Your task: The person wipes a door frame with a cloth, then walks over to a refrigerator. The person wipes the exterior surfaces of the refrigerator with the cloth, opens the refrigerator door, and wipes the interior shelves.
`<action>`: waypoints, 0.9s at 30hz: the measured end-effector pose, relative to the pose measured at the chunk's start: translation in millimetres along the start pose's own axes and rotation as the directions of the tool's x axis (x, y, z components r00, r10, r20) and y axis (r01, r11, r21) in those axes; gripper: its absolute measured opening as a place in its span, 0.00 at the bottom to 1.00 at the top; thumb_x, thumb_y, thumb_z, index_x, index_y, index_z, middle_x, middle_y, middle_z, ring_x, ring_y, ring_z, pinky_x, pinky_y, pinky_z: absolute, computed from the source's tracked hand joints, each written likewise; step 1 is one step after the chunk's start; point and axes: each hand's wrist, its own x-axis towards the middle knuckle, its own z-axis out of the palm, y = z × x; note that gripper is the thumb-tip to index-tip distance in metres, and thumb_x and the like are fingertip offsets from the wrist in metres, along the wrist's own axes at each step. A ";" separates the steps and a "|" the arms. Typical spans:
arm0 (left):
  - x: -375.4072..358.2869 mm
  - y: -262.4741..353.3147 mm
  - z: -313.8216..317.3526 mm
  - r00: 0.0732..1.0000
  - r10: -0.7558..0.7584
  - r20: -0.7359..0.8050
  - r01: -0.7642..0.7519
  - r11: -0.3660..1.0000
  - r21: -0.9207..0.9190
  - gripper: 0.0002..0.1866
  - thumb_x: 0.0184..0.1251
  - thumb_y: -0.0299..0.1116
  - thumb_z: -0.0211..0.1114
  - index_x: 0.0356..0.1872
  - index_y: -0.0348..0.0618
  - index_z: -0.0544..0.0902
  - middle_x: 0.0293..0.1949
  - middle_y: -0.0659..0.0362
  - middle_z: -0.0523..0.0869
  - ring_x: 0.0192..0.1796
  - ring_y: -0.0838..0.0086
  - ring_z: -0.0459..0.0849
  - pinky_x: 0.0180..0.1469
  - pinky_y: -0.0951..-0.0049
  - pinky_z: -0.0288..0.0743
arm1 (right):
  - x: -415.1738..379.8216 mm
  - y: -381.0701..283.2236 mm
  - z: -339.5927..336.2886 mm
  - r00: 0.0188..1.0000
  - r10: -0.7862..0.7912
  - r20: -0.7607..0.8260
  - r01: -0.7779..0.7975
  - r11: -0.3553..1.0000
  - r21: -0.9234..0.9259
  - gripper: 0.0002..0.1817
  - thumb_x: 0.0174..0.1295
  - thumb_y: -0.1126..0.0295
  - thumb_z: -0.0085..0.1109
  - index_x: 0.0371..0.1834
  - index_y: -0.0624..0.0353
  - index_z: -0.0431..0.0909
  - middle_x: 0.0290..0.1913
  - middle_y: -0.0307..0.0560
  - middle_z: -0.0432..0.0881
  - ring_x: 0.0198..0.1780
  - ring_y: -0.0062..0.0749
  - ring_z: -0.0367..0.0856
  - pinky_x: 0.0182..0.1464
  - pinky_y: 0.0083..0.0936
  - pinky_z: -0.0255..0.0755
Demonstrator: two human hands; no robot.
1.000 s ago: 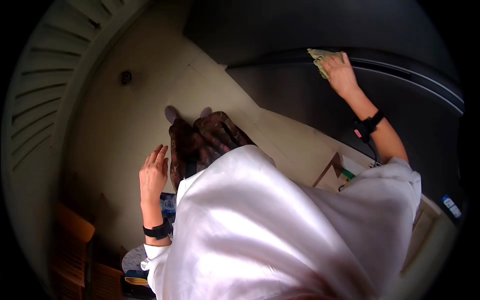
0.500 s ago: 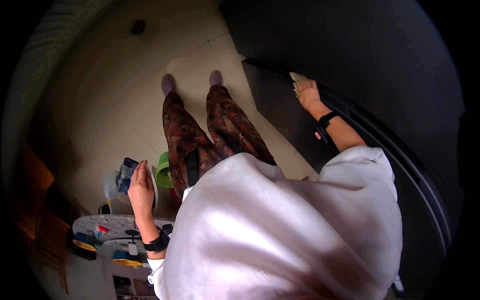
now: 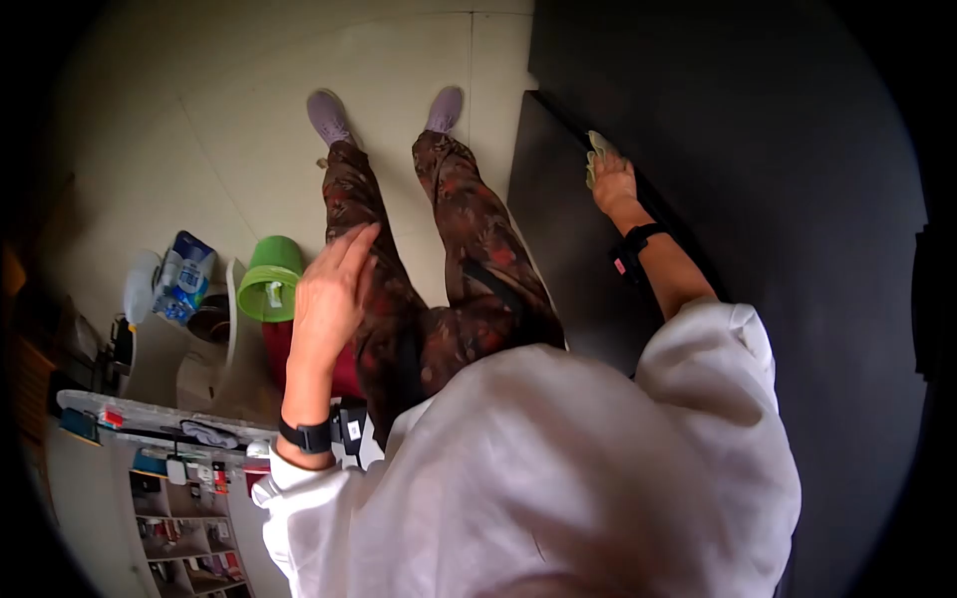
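Note:
In the head view my right hand (image 3: 614,185) holds a pale yellow-green cloth (image 3: 596,157) and presses it along the ledge of a large dark panel (image 3: 778,169). Part of the cloth is hidden beneath the fingers. My left hand (image 3: 334,294) hangs in the air in front of my patterned trousers, its fingers stretched out and nothing in it. Each wrist wears a black strap with a small device.
Left of my legs stands a green bin (image 3: 272,277), with a blue-and-white package (image 3: 186,276) and a clear bottle (image 3: 141,289) farther left. A speckled tabletop (image 3: 159,419) and a shelf unit (image 3: 189,498) are at lower left. Pale tiles (image 3: 229,110) cover the floor.
The view has shifted, bringing the green bin and shelf more into sight. My left hand has swung inward over the trousers. The right hand still has the cloth at the ledge.

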 end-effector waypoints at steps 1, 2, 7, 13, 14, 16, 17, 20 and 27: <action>10.1 -5.8 10.3 0.999 0.031 -0.023 -0.031 0.999 -0.025 0.16 0.63 0.26 0.60 0.53 0.43 0.77 0.50 0.54 0.82 0.50 0.58 0.80 0.51 0.63 0.76 | 5.3 -2.3 -1.5 1.000 0.004 0.016 -0.004 0.999 0.035 0.29 0.70 0.58 0.37 0.74 0.52 0.54 0.75 0.51 0.53 0.73 0.45 0.53 0.73 0.41 0.43; 14.4 -10.6 20.3 0.998 0.051 -0.033 -0.053 0.997 -0.053 0.16 0.63 0.26 0.60 0.53 0.43 0.77 0.50 0.55 0.82 0.51 0.59 0.80 0.51 0.64 0.76 | 5.9 -3.4 -3.7 1.000 -0.002 0.020 0.002 1.000 0.012 0.29 0.70 0.58 0.37 0.74 0.52 0.54 0.75 0.51 0.53 0.73 0.45 0.53 0.73 0.41 0.43; 24.8 -22.9 65.8 0.997 0.042 0.061 -0.028 0.974 -0.223 0.17 0.63 0.28 0.61 0.54 0.45 0.78 0.48 0.55 0.83 0.49 0.59 0.81 0.49 0.64 0.77 | 5.6 -4.3 -0.6 0.998 0.037 0.060 -0.037 0.999 -0.004 0.30 0.70 0.61 0.37 0.75 0.51 0.50 0.75 0.51 0.51 0.75 0.47 0.51 0.74 0.42 0.42; 31.3 -20.7 106.0 0.983 0.066 0.172 -0.003 0.938 -0.347 0.16 0.65 0.31 0.58 0.54 0.46 0.77 0.44 0.56 0.83 0.48 0.61 0.82 0.47 0.65 0.79 | 9.0 -7.2 -12.0 0.991 0.061 0.117 -0.059 0.998 -0.015 0.29 0.70 0.64 0.37 0.75 0.47 0.49 0.75 0.47 0.52 0.75 0.37 0.50 0.74 0.38 0.46; 31.5 -20.9 109.5 0.978 0.077 0.193 -0.005 0.937 -0.350 0.16 0.65 0.32 0.58 0.54 0.45 0.77 0.45 0.56 0.83 0.46 0.61 0.82 0.46 0.65 0.79 | 10.1 -8.3 -13.0 0.989 0.063 0.132 -0.061 0.998 -0.020 0.29 0.70 0.64 0.37 0.75 0.47 0.49 0.75 0.47 0.52 0.75 0.37 0.50 0.74 0.38 0.46; 29.9 -21.1 108.4 0.951 0.060 0.305 0.033 0.956 -0.292 0.18 0.64 0.32 0.59 0.56 0.46 0.76 0.46 0.56 0.83 0.47 0.61 0.82 0.46 0.65 0.79 | 15.7 -14.1 -16.0 0.991 0.033 0.131 -0.023 0.997 -0.075 0.30 0.70 0.64 0.37 0.76 0.46 0.48 0.75 0.46 0.52 0.75 0.37 0.50 0.74 0.39 0.45; 53.7 -37.9 115.0 0.909 0.026 0.416 0.070 0.975 -0.213 0.20 0.63 0.31 0.60 0.57 0.46 0.75 0.46 0.55 0.83 0.47 0.61 0.83 0.46 0.66 0.79 | 50.8 -27.6 -14.4 0.987 0.018 0.159 -0.007 0.998 -0.069 0.30 0.70 0.64 0.37 0.76 0.46 0.48 0.75 0.46 0.52 0.75 0.37 0.50 0.74 0.39 0.45; 70.5 -58.9 126.8 0.927 0.113 0.357 -0.030 0.973 -0.230 0.22 0.62 0.32 0.61 0.58 0.43 0.75 0.48 0.54 0.82 0.46 0.63 0.83 0.45 0.66 0.79 | 110.1 -65.5 1.5 0.983 -0.014 0.184 0.046 0.984 -0.170 0.30 0.70 0.65 0.37 0.76 0.47 0.48 0.75 0.46 0.52 0.75 0.38 0.49 0.74 0.39 0.45; 67.0 -51.9 142.0 0.929 0.079 0.362 -0.039 0.993 -0.116 0.21 0.61 0.31 0.62 0.56 0.40 0.76 0.46 0.53 0.82 0.43 0.62 0.83 0.43 0.67 0.79 | 61.3 -56.3 12.5 0.996 -0.087 0.007 0.087 0.996 -0.020 0.25 0.66 0.67 0.45 0.68 0.36 0.65 0.71 0.47 0.60 0.74 0.39 0.53 0.71 0.49 0.48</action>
